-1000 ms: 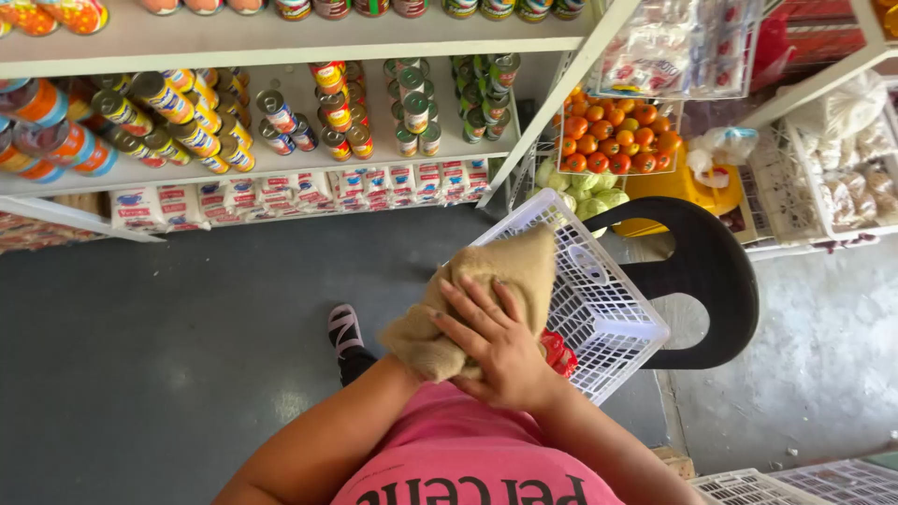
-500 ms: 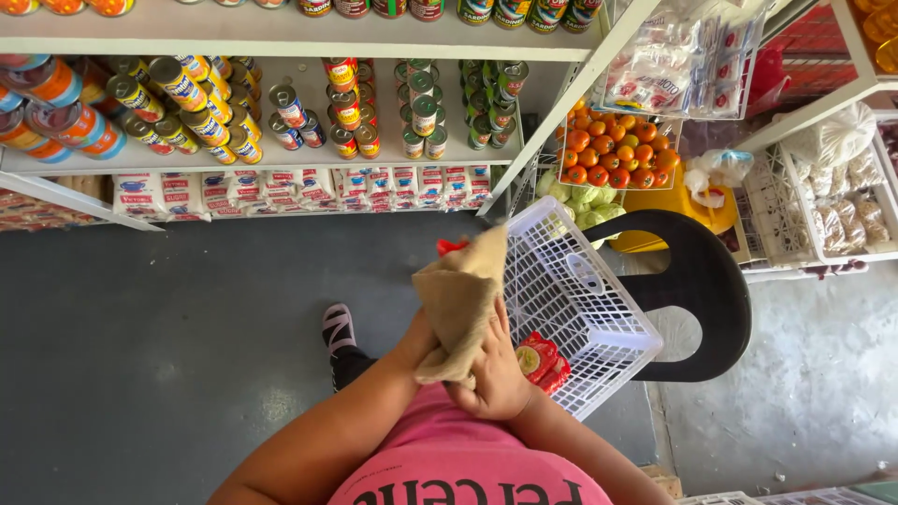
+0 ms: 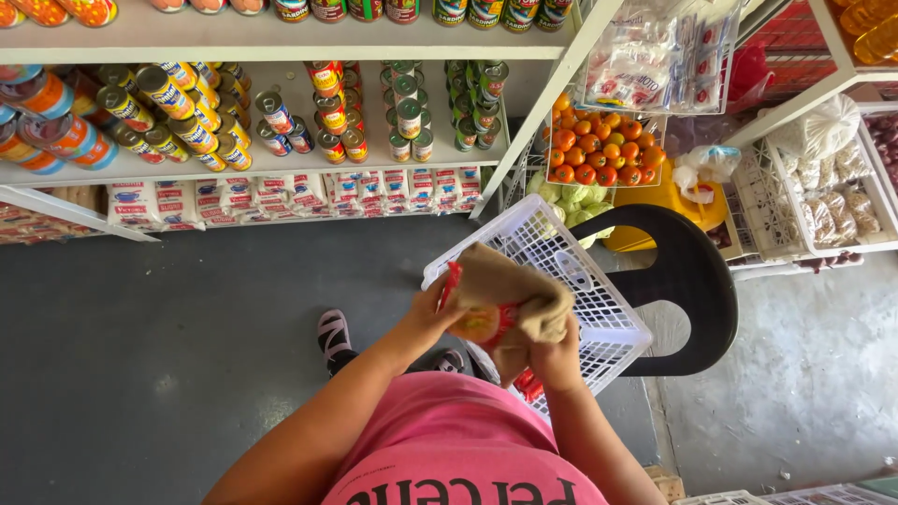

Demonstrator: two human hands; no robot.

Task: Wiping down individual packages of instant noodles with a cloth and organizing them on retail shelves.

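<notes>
Now both hands' fingers (image 3: 538,344) clutch the brown paper bag (image 3: 510,290).

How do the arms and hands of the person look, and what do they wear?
Both arms are bare down to the left hand and right hand: no sleeves, gloves, watch or rings show. The short-sleeved pink T-shirt with dark lettering covers only the torso and shoulders.

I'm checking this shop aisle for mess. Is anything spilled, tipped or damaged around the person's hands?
Nothing stands out. The left hand and right hand hold a brown cloth around a red packet above the white basket on a black chair. No spill shows on the grey floor.
</notes>
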